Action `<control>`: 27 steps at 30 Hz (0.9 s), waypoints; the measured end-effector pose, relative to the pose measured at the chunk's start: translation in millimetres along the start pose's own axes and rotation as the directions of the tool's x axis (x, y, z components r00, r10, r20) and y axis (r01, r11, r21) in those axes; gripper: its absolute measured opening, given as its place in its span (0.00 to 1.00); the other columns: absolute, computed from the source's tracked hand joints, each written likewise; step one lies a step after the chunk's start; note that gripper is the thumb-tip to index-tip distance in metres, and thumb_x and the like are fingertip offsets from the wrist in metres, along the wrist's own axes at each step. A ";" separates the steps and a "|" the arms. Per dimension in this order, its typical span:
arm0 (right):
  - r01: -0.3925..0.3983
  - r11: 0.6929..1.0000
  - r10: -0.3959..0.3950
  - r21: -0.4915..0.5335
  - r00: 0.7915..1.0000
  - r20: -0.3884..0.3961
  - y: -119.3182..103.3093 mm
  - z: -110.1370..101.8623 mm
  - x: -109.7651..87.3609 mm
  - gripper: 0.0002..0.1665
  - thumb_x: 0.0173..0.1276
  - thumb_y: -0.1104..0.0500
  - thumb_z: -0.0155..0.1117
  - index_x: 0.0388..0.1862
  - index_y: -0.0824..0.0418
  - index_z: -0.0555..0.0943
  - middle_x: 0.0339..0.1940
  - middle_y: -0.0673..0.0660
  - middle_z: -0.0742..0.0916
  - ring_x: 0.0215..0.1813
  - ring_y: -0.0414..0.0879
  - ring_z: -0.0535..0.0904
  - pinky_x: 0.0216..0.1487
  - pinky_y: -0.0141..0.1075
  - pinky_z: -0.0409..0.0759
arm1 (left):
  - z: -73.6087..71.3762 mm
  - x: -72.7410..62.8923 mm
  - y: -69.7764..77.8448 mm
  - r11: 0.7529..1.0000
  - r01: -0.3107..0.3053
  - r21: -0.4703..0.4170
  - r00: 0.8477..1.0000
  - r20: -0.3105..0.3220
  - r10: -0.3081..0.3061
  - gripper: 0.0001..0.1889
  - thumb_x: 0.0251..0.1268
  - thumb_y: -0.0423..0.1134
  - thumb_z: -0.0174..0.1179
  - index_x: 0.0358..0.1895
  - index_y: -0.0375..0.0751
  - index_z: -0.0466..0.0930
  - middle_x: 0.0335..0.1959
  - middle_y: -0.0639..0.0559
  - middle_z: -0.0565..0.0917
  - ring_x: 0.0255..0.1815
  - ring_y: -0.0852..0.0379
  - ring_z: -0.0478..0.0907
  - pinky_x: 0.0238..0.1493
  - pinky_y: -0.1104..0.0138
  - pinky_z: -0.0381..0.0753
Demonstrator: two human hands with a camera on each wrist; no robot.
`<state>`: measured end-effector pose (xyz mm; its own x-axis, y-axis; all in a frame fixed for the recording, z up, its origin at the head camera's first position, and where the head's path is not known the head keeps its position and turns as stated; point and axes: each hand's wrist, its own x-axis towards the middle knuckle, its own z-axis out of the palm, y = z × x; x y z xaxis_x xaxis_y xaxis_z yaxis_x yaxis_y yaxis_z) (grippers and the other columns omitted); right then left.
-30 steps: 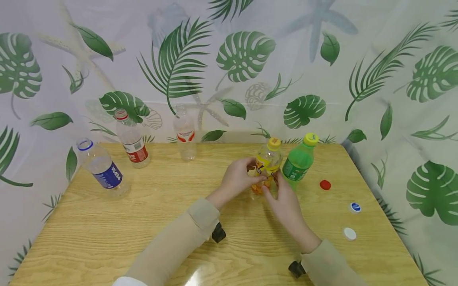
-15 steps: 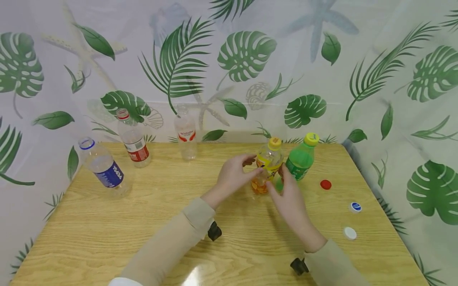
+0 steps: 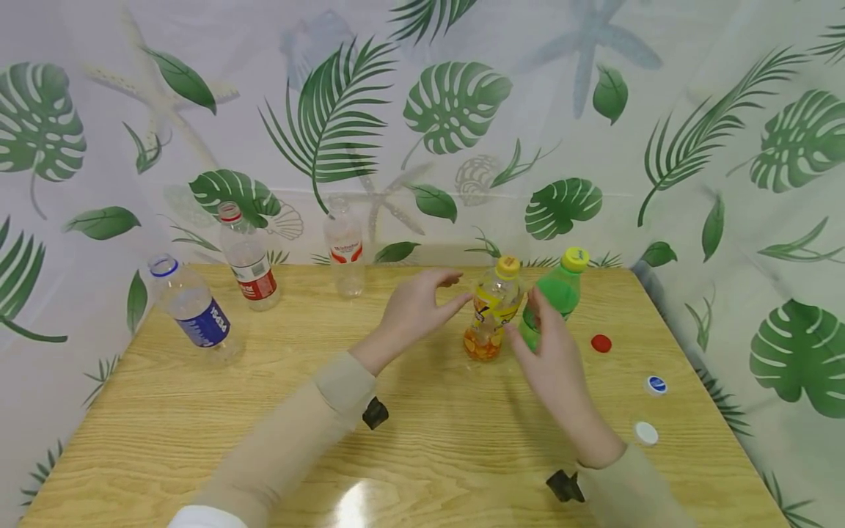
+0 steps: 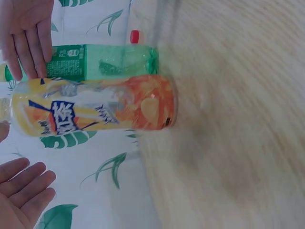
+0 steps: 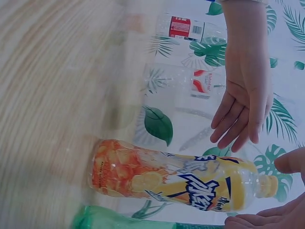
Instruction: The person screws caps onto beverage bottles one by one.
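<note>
A clear iced tea bottle (image 3: 485, 343) with a yellow-orange cap and yellow label stands upright on the table, orange pieces printed at its base. To its left is my left hand (image 3: 412, 315), fingers extended and apart from the bottle. My right hand (image 3: 557, 367) is just right of it, fingers loosely extended, overlapping the green bottle (image 3: 560, 291) behind. The left wrist view shows the iced tea bottle (image 4: 95, 107) between both hands, held by neither. Whether the right fingertips touch the green bottle, I cannot tell.
At the left stand a capless Pepsi bottle (image 3: 203, 323), a capless red-label bottle (image 3: 254, 275) and a clear bottle (image 3: 346, 253) with red marks. On the right lie a red cap (image 3: 601, 343), a blue-and-white cap (image 3: 656, 385) and a white cap (image 3: 646, 433). A leaf-patterned cloth (image 3: 370, 95) hangs behind.
Both hands have let go of the iced tea bottle and moved apart, the left one leftward, the right one rightward. The bottle stays next to the green one.
</note>
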<state>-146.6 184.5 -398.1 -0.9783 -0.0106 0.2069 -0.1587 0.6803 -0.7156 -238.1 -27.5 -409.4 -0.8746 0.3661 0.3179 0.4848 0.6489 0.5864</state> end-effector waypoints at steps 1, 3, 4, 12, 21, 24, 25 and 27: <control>0.003 1.000 -0.003 -0.002 1.000 0.000 -1.0 -1.5 0.0 0.43 0.84 0.55 0.59 0.86 0.71 0.52 0.84 0.71 0.66 0.81 0.68 0.67 0.81 0.61 0.66 | -4.1 1.1 -0.1 1.000 -0.009 0.016 1.000 -0.002 0.009 0.25 0.76 0.52 0.66 0.67 0.41 0.83 0.61 0.46 0.89 0.63 0.48 0.87 0.63 0.54 0.86; 0.005 1.000 -0.005 0.002 1.000 0.001 -3.1 -4.5 -0.3 0.43 0.84 0.55 0.59 0.86 0.70 0.52 0.84 0.71 0.65 0.82 0.68 0.66 0.82 0.60 0.66 | -13.0 4.2 0.4 0.999 -0.027 0.041 1.000 0.000 0.027 0.24 0.77 0.51 0.66 0.67 0.41 0.83 0.62 0.46 0.89 0.63 0.48 0.86 0.63 0.54 0.86; 0.006 1.000 -0.006 0.003 1.000 0.003 -4.0 -5.9 -0.3 0.43 0.84 0.55 0.59 0.86 0.70 0.52 0.85 0.70 0.65 0.82 0.68 0.66 0.82 0.60 0.66 | -17.8 6.1 0.7 0.997 -0.038 0.062 0.999 -0.001 0.038 0.24 0.77 0.51 0.66 0.66 0.41 0.83 0.62 0.46 0.89 0.63 0.48 0.86 0.63 0.55 0.86; 0.018 1.000 -0.018 0.008 1.000 -0.013 -8.7 -16.0 -0.2 0.42 0.83 0.56 0.60 0.85 0.70 0.55 0.84 0.69 0.67 0.82 0.67 0.66 0.82 0.59 0.66 | -60.4 24.5 5.4 0.962 -0.158 0.222 0.985 -0.031 0.169 0.22 0.77 0.48 0.66 0.64 0.38 0.85 0.61 0.46 0.89 0.60 0.48 0.88 0.59 0.57 0.88; 0.062 0.998 -0.062 0.005 0.996 -0.071 -17.6 -33.7 -5.2 0.41 0.83 0.57 0.60 0.85 0.69 0.55 0.83 0.69 0.69 0.79 0.70 0.68 0.79 0.63 0.68 | -97.8 32.5 5.6 0.952 -0.168 0.258 0.981 -0.052 0.187 0.23 0.79 0.49 0.64 0.65 0.37 0.83 0.62 0.44 0.89 0.56 0.47 0.89 0.56 0.56 0.89; 0.085 0.996 -0.084 0.013 0.992 -0.093 -18.8 -38.5 -5.6 0.41 0.83 0.57 0.60 0.86 0.67 0.56 0.83 0.68 0.69 0.81 0.69 0.67 0.79 0.62 0.68 | -107.7 33.4 2.8 0.949 -0.159 0.271 0.981 -0.065 0.183 0.23 0.79 0.49 0.63 0.66 0.37 0.83 0.63 0.43 0.88 0.58 0.46 0.88 0.58 0.54 0.88; 0.091 0.996 -0.089 0.016 0.991 -0.099 -19.0 -39.9 -5.7 0.41 0.83 0.57 0.60 0.86 0.67 0.56 0.83 0.68 0.69 0.81 0.68 0.66 0.79 0.62 0.67 | -110.9 33.7 1.4 0.949 -0.155 0.273 0.981 -0.073 0.181 0.23 0.79 0.50 0.62 0.66 0.37 0.83 0.63 0.43 0.88 0.59 0.45 0.88 0.59 0.54 0.87; 0.099 0.995 -0.097 0.015 0.989 -0.114 -19.3 -42.8 -5.8 0.41 0.83 0.57 0.60 0.86 0.67 0.56 0.83 0.68 0.69 0.82 0.67 0.66 0.79 0.61 0.67 | -117.2 34.5 -2.4 0.950 -0.141 0.279 0.981 -0.087 0.171 0.24 0.80 0.50 0.62 0.66 0.36 0.82 0.64 0.42 0.88 0.61 0.44 0.87 0.60 0.53 0.87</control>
<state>-132.2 202.7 -357.0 -0.9369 0.0068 0.3496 -0.2569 0.6647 -0.7015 -270.4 -94.6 -312.6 -0.7762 0.4119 0.4773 0.5858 0.7511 0.3044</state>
